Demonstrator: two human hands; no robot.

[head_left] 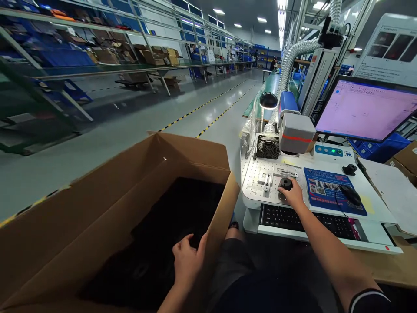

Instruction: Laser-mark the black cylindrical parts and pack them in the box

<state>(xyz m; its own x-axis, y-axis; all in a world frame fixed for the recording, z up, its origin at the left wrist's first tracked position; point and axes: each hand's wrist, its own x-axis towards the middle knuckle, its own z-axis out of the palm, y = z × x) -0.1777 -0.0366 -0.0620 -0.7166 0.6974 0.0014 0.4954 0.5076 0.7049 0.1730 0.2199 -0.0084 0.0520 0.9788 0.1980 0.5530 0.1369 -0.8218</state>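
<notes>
My right hand (294,194) pinches a black round part with a hole in its top (286,184) between thumb and fingers. It is at the perforated metal work plate (252,178), close to small metal stop pieces (267,181). Inside the near right side of a large open cardboard box (187,145) is my left hand (189,261), its fingers curled and thumb raised. Whatever lies between those fingers is lost against the dark contents. Black items (156,226) fill the box's lower part; their single shapes are hard to make out.
A grey machine head with a red stripe (296,134) overhangs the plate, beside a black fan (268,148). Right of it are a blue mat (329,189), mouse (350,194), another black part (349,169) and monitor (368,108). A keyboard (283,217) sits below in a drawer.
</notes>
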